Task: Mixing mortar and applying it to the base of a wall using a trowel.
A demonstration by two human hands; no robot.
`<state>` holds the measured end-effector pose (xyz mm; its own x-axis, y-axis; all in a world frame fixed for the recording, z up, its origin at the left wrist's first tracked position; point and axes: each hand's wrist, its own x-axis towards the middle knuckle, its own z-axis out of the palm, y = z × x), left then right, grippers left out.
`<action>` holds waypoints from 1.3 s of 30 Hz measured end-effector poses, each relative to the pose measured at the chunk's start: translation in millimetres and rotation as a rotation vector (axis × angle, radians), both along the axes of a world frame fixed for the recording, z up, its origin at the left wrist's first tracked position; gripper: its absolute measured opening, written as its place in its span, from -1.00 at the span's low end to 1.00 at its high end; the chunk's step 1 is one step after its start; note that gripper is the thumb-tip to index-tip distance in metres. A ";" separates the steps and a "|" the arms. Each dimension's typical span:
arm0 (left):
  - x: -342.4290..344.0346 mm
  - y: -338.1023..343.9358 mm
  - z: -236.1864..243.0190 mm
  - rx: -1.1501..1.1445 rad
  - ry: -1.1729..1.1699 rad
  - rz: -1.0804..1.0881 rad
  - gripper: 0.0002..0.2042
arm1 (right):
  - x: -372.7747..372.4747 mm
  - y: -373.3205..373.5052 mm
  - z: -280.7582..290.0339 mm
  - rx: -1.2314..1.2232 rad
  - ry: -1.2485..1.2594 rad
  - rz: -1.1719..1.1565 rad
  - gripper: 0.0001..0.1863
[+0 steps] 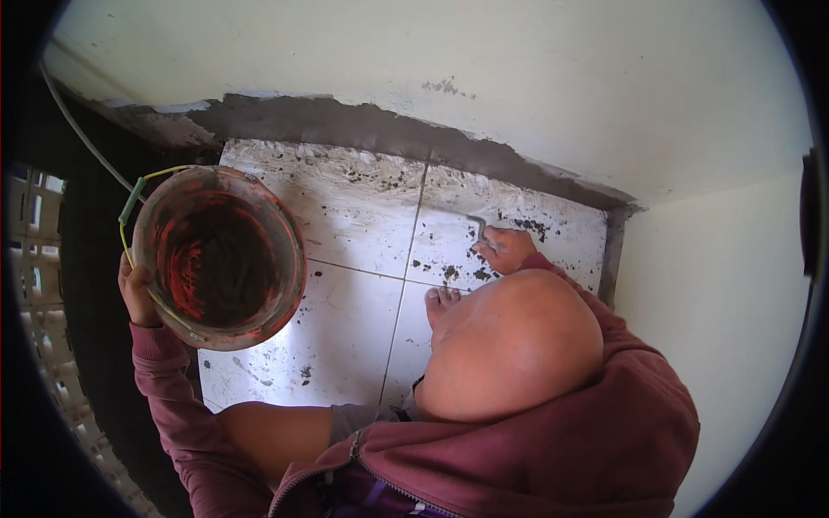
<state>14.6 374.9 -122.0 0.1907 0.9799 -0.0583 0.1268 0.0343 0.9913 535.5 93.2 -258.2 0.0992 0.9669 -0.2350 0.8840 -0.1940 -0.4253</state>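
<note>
At the left, my left hand is closed on the side of a round bucket, by its rim and thin yellow wire handle. The bucket is tilted so that its inside shows: reddish walls smeared with grey, and dark wet mortar at the bottom. My right hand is low over the white floor tiles, closed around a trowel. Its bent grey metal neck shows past my fingers; the handle is hidden in my hand and the blade is hard to make out.
A rough band of grey mortar runs along the foot of the cream wall into the right corner. Dark crumbs and smears lie on the tiles. My bare knee and foot are near my right hand. A pale cable hangs at the left.
</note>
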 end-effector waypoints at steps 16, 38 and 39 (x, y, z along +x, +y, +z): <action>1.9 -1.0 0.8 0.016 0.015 0.001 -0.61 | 5.1 2.4 2.9 0.068 0.012 -0.414 -0.67; 19.6 -5.3 5.7 0.006 -0.034 0.060 -0.65 | -13.4 75.0 -31.5 0.126 -0.123 -0.298 -0.67; 13.4 -4.1 4.5 0.003 -0.022 0.042 -0.64 | -14.4 79.7 -26.3 0.109 -0.132 -0.277 -0.68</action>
